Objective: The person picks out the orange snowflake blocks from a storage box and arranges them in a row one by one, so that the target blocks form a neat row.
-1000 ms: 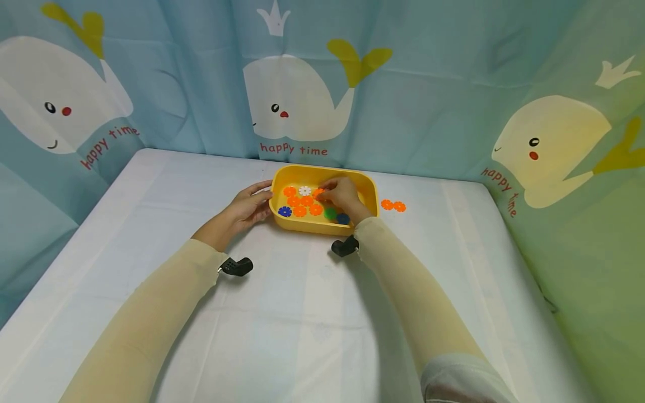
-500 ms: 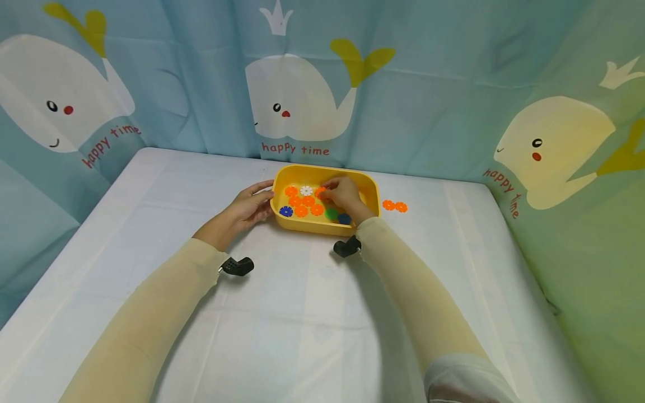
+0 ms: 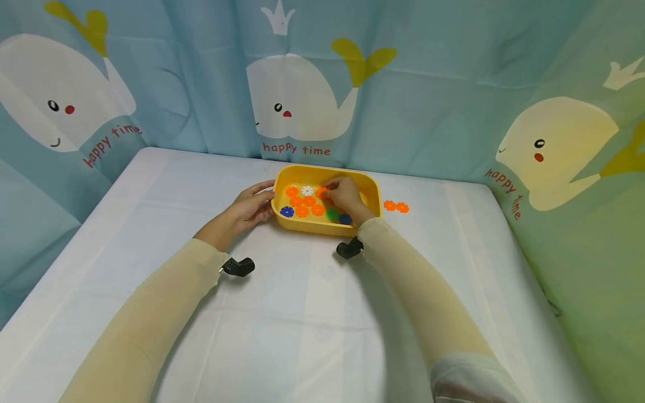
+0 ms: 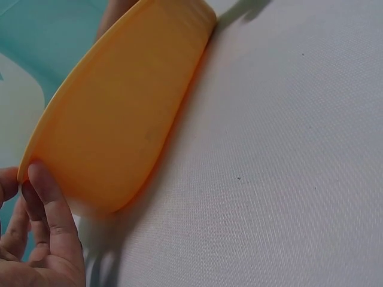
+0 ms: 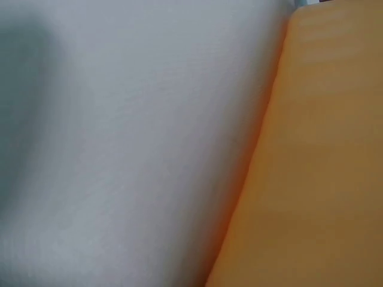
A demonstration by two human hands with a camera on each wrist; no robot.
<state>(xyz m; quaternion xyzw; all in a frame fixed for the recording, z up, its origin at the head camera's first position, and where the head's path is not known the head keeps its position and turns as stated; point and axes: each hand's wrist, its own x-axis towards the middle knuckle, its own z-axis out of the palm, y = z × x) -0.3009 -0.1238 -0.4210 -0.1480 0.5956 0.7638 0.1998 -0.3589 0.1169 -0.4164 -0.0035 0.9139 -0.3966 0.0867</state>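
Note:
A yellow tray stands toward the back of the table, holding several orange flower-shaped pieces, a white one, blue ones and a green one. At the tray's left end, my left hand grips the rim; in the left wrist view the hand pinches the edge of the tray with thumb and fingers. Inside the tray, my right hand pinches an orange piece, partly hidden by the fingers. Only the tray's outer wall shows in the right wrist view.
Two orange pieces lie side by side on the white tablecloth, just right of the tray. Behind the table hangs a blue curtain printed with whales. Black devices are fixed at both wrists.

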